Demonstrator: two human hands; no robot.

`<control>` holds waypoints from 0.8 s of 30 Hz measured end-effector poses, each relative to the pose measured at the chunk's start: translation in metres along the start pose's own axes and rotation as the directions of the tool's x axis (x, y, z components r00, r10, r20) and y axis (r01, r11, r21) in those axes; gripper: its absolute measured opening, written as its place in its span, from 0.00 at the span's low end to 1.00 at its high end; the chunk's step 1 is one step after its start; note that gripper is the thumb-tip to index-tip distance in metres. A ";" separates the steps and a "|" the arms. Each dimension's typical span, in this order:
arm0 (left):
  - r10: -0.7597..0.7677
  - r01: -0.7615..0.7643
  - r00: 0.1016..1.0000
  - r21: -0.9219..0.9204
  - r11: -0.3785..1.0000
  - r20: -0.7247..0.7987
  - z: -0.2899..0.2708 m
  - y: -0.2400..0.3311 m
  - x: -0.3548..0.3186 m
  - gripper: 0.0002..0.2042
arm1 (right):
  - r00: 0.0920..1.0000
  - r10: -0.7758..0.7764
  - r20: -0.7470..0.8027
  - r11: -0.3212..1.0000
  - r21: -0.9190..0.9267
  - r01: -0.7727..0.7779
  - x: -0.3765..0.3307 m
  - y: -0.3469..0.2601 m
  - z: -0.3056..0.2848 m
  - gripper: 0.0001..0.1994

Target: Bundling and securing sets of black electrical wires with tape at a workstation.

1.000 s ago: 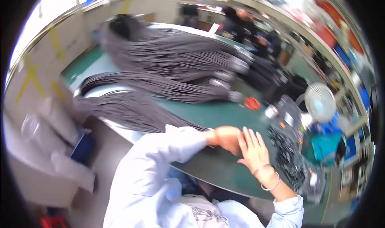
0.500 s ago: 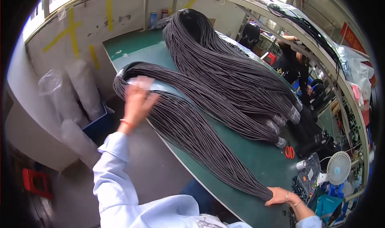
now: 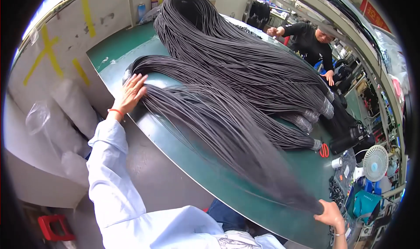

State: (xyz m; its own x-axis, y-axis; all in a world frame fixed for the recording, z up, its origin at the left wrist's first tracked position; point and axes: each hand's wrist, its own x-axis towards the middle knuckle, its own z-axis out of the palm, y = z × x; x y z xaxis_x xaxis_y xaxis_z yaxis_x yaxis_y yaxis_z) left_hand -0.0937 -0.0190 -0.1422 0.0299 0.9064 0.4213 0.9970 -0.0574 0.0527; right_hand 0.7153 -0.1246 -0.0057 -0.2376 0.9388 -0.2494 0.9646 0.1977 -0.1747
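Note:
A long, loose bundle of thin black cables [image 3: 205, 122] lies slantwise over the green table [image 3: 280, 220], blurred by motion toward its right end. My right hand [image 3: 330, 215] is closed around that gathered end at the lower right. At the far left, my left hand [image 3: 129, 93] lies with its fingers stretched over the bundle's bent part, where the cables loop round. A few strands hang apart along the bundle's near side. Just behind it rests a much bigger heap of similar cables [image 3: 245, 60], its right ends wrapped in clear film.
Red-handled scissors [image 3: 323, 150], a white roll [image 3: 337, 162] and a small white fan [image 3: 375, 162] stand at the right. Small black parts [image 3: 336, 192] lie near my right hand. Across the table is a co-worker [image 3: 313, 43] in black. A red stool [image 3: 56, 228] is at lower left.
My right hand has pulled the cable end rightward, and the bundle has swung and spread. My left hand has come to rest at the loop. The view has shifted.

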 end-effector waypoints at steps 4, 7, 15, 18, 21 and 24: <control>0.057 -0.087 0.975 0.136 0.987 0.213 -0.026 0.005 0.010 0.20 | 0.895 0.068 0.440 0.967 -0.250 0.049 0.017 0.003 -0.010 0.31; -0.063 0.061 0.998 0.044 0.997 0.029 0.004 -0.048 -0.001 0.23 | 0.818 0.168 0.550 0.901 -0.423 0.099 0.023 -0.067 -0.100 0.29; -0.416 0.413 0.909 -0.107 0.904 -0.008 -0.020 -0.052 0.070 0.35 | 0.648 0.151 0.746 0.953 0.066 -0.297 0.024 -0.147 -0.086 0.12; -0.482 0.478 0.874 0.073 0.875 0.064 0.000 -0.065 0.051 0.35 | 0.497 0.183 0.848 0.892 0.069 -0.446 -0.001 -0.076 -0.081 0.09; -0.498 0.498 0.861 0.030 0.867 0.100 0.002 -0.083 0.073 0.36 | 0.633 0.119 0.765 0.954 0.088 -0.286 0.016 -0.067 -0.135 0.10; -0.466 0.451 0.883 -0.362 0.816 0.049 0.010 -0.089 0.088 0.37 | 0.624 0.349 0.699 0.864 0.017 -0.503 0.010 -0.089 -0.123 0.17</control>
State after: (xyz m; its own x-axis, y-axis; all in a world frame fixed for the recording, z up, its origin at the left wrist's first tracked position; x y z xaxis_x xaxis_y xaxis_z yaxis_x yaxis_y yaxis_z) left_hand -0.1786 0.0701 -0.1186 -0.4350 0.8478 0.3033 0.8011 0.2106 0.5603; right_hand 0.6409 -0.0984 0.1247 0.1086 0.4579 -0.8824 0.9512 -0.3058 -0.0416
